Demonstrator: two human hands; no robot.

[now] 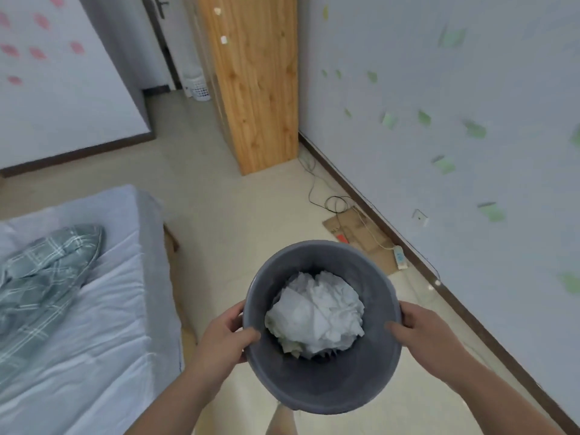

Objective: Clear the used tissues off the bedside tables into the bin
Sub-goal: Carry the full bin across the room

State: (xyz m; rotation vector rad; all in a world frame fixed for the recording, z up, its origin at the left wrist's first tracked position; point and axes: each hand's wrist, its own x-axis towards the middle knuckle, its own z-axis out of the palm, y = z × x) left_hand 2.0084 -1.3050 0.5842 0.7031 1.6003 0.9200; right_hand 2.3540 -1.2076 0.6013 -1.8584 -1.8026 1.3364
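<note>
Both hands, left (224,335) and right (422,332), clamp their fingers over the bin (323,384) rim, tissues (315,315) already inside; no bench shows, so any remainder is unknowable.

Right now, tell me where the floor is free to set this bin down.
Bare floor lies ahead, between the bed and the wardrobe. The right wall side is crowded: cardboard, cables, power strip. Both hands, left and right, hold the bin.
</note>
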